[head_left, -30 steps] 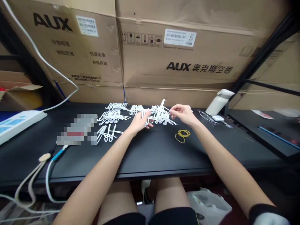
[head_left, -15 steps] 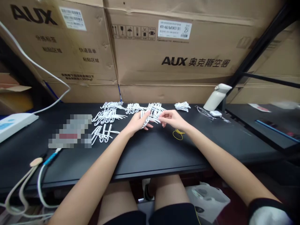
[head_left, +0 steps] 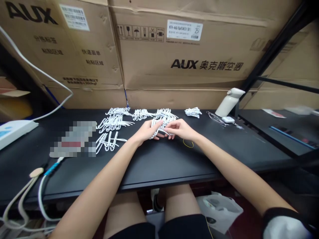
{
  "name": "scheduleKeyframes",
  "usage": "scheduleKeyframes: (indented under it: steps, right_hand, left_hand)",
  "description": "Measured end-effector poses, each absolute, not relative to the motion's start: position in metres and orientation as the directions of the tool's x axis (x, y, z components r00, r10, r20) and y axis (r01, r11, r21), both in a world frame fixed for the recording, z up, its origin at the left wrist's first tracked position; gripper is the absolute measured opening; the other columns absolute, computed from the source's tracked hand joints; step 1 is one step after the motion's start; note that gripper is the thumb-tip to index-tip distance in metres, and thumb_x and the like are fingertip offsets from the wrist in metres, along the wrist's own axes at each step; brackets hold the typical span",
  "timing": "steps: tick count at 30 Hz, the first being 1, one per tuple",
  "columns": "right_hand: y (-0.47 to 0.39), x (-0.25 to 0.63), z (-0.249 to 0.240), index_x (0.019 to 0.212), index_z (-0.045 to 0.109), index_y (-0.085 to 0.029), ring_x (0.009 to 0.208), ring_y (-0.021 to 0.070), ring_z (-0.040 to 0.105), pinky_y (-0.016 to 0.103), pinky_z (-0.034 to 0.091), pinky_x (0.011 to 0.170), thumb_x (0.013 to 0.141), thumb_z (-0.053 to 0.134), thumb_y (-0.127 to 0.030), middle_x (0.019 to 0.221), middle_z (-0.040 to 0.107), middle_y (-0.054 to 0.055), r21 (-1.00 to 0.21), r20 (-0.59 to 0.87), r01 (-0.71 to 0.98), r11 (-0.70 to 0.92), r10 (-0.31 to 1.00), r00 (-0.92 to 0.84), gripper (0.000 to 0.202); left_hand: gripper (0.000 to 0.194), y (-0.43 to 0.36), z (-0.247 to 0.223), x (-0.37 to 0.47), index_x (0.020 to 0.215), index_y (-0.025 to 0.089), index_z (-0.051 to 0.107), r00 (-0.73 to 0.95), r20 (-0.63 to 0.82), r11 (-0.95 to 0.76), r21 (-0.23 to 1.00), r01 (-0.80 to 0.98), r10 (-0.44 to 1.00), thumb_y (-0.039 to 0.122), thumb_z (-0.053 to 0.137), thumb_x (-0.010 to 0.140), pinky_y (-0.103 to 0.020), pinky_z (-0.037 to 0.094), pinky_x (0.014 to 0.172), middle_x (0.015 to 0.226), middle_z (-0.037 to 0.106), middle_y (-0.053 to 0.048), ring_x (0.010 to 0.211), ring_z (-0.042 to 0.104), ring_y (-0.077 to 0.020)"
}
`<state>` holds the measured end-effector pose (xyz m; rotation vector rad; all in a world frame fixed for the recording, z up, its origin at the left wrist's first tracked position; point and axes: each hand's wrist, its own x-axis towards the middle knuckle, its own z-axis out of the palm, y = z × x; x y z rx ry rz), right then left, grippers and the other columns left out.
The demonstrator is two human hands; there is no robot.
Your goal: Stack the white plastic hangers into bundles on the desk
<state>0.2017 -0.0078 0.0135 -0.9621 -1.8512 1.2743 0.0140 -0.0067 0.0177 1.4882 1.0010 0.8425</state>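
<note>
Near the back edge of the black worktop (head_left: 169, 164), left of its middle, a clump of white hooks (head_left: 154, 124) is grasped in the left hand (head_left: 147, 130), with the thumb laid across it. The fingers of the right hand (head_left: 178, 128) are bent and brought up to the loose ends of the clump; whether anything is pinched by them cannot be told. Just behind the hands, and toward the left, more white hooks are spread in loose piles (head_left: 115, 123) along the back edge. By the same edge, to the right of the hands, a compact white bundle (head_left: 193, 112) is set. A yellow loop (head_left: 188, 143) is partly hidden by the right wrist. Toward the back right corner are placed a pale bottle (head_left: 228, 103), a pair of glasses (head_left: 216, 119) and a small white case (head_left: 228, 120). On the left side, a blurred-out flat object (head_left: 74, 139) and a power strip (head_left: 17, 132) are seen. Behind the back edge, cardboard boxes (head_left: 147, 73) are stood upright.
</note>
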Motion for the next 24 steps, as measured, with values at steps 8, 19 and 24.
scheduleKeyframes:
  steps: [8, 19, 24]
  right_hand:
    - [-0.009, 0.200, 0.009, 0.086, 0.074, -0.012, 0.065, 0.0158, 0.069, 0.022, 0.052, 0.056, 0.072, 0.074, -0.043, 0.077, 0.074, 0.008, -0.989, 0.014, 0.115, 0.091, 0.839, -0.544, 0.034]
    - [-0.009, 0.197, 0.002, 0.081, 0.075, -0.011, 0.067, 0.0181, 0.070, 0.031, 0.056, 0.072, 0.067, 0.078, -0.032, 0.075, 0.074, 0.007, -0.990, 0.053, 0.073, 0.119, 0.806, -0.590, 0.025]
    - [-0.010, 0.192, 0.000, 0.082, 0.074, -0.011, 0.064, 0.0175, 0.068, 0.028, 0.053, 0.065, 0.069, 0.075, -0.031, 0.069, 0.072, 0.004, -0.959, 0.141, 0.130, 0.253, 0.819, -0.556, 0.024]
  left_hand:
    - [0.038, -0.008, 0.015, 0.014, 0.087, 0.017, 0.058, 0.435, 0.053, -0.160, 0.963, 0.215, 0.899, 0.053, 0.062, 0.078, -0.025, 0.052, 0.053, 0.069, 0.068, -0.005, 0.062, 0.066, -0.0175]
    - [0.045, -0.005, 0.017, 0.011, 0.085, 0.014, 0.068, 0.496, 0.173, -0.395, 0.834, 0.386, 0.851, 0.058, 0.054, 0.080, -0.030, 0.046, 0.078, 0.085, 0.070, -0.005, 0.083, 0.063, -0.0220]
    - [0.042, -0.007, 0.019, 0.010, 0.070, 0.014, 0.069, 0.516, 0.136, -0.351, 0.871, 0.345, 0.846, 0.055, 0.060, 0.076, -0.026, 0.045, 0.062, 0.063, 0.065, -0.002, 0.065, 0.060, -0.0176]
